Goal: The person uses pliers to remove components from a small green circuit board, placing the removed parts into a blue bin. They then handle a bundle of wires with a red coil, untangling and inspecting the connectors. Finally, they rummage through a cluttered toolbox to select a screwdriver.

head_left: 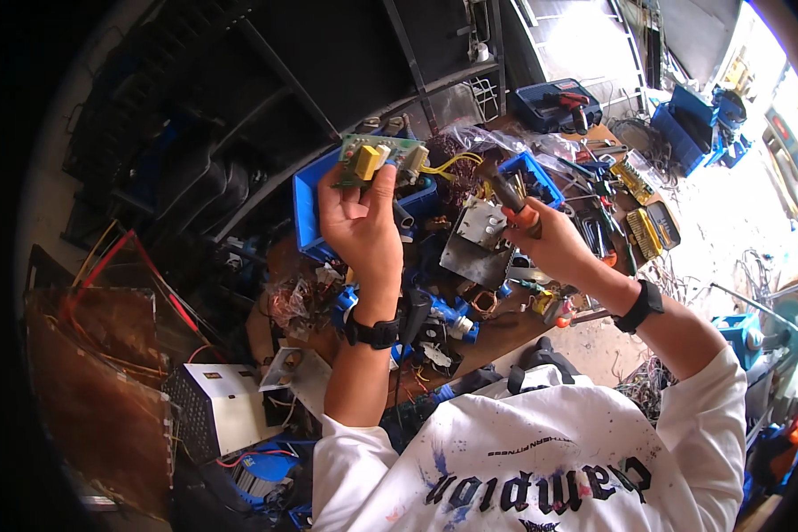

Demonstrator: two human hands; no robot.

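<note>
My left hand (360, 222) is raised above the cluttered bench, its thumb and fingers closed on a green circuit board (350, 152). The board carries a yellow block-shaped component (368, 162), with yellow wires (457, 162) running off its right side. My right hand (554, 241) grips an orange-handled tool (525, 215), whose thick dark shaft points up and to the left. Its tip is hard to make out. Just below the tool lies a grey metal plate (472, 257), apart from the circuit board.
Behind my left hand stands a blue bin (307, 213); a smaller blue bin (541, 177) holds small parts. Loose tools and a yellow bit case (653, 232) lie at the right. A dark blue toolbox (554, 105) sits at the back. A white metal-cased unit (230, 403) stands lower left.
</note>
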